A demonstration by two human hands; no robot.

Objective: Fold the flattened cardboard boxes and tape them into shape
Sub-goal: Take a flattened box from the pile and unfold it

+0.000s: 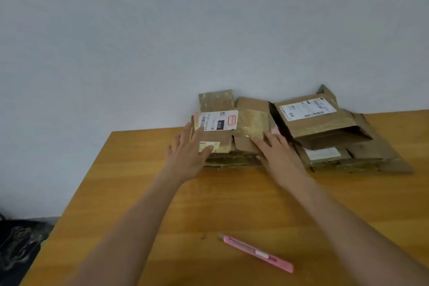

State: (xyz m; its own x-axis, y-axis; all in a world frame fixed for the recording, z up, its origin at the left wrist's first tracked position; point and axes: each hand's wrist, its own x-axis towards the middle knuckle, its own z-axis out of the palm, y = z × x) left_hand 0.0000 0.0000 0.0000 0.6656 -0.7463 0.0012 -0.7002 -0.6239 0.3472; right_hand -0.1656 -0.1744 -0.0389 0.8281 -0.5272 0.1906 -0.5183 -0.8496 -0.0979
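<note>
A stack of flattened brown cardboard boxes [246, 123] lies at the far edge of the wooden table [232, 204], against the wall; its top sheet carries a white shipping label. My left hand [188, 153] lies at the stack's left side, fingers straight, thumb resting on the top sheet. My right hand [276, 151] lies flat on the stack's right front corner, fingers spread. To the right a second pile of flattened boxes [336, 137] lies, its top one partly opened with a white label.
A pink utility knife [257, 253] lies on the table near me, between my forearms. The pale wall [209, 30] rises directly behind the boxes. Dark bags [18, 246] sit on the floor beyond the table's left edge.
</note>
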